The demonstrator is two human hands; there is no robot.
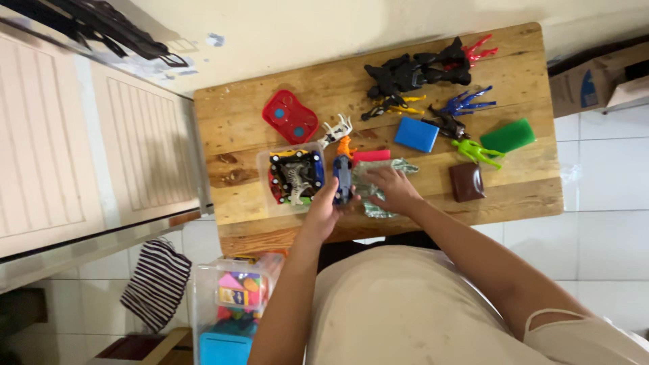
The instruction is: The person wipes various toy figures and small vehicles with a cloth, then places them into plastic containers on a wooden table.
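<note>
While the left hand point(323, 211) grips a blue toy car point(343, 179) beside the clear toy box point(265, 177) at nine o'clock, the right hand point(393, 189) presses flat on a greenish toy point(378, 209); boxing the car likely needs a short leftward lift.

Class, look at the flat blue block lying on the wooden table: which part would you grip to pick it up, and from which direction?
Probably from straight above, fingers pinching the two long edges of the blue block. It lies flat on the wooden table, so only its edges give purchase, and the dark figure crowds one short end.
</note>
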